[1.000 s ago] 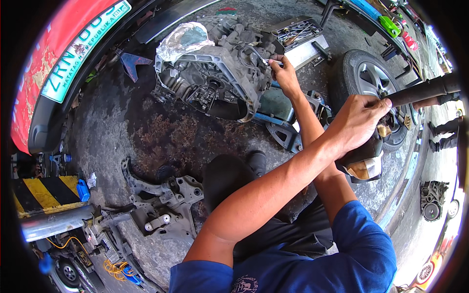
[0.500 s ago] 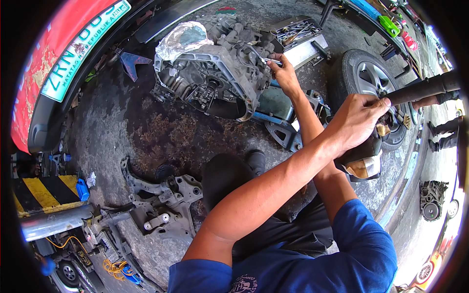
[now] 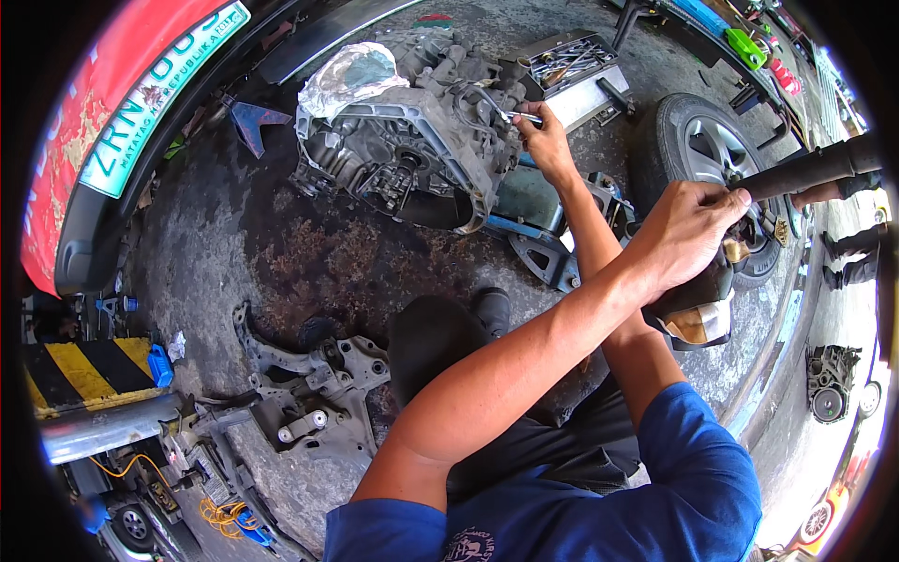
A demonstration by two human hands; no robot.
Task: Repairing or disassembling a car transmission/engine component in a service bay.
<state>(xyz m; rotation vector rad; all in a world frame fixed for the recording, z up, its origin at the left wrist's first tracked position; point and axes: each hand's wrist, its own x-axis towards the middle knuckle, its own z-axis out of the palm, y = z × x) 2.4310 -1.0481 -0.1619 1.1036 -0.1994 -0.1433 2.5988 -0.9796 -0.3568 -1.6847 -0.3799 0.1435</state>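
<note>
In the upper centre of the frame a large grey cast-metal gearbox housing (image 3: 412,150) lay on the stained, oily concrete floor (image 3: 281,262), its open bell end facing the lower left, with crumpled silvery foil (image 3: 351,75) over its top left corner. The right hand (image 3: 543,140) reached up to the housing's right edge, its fingers pinched around a thin silver metal tool (image 3: 517,116) whose tip touched the casting; what kind of tool it was could not be told. The left hand (image 3: 688,234) crossed to the right side of the frame, clenched over the end of a dark, thick cylindrical pipe (image 3: 810,169) that ran off toward the upper right edge. Just below that hand sat a dark cup-shaped part with a pale inside (image 3: 698,318).

Behind the pipe stood a black tyre on a silver alloy wheel (image 3: 702,150). An open grey metal tool tray (image 3: 571,61) sat at top centre, just right of the housing. A grey steel subframe bracket (image 3: 314,384) lay at lower left, and a red car bumper (image 3: 84,140) curved along the upper left edge.
</note>
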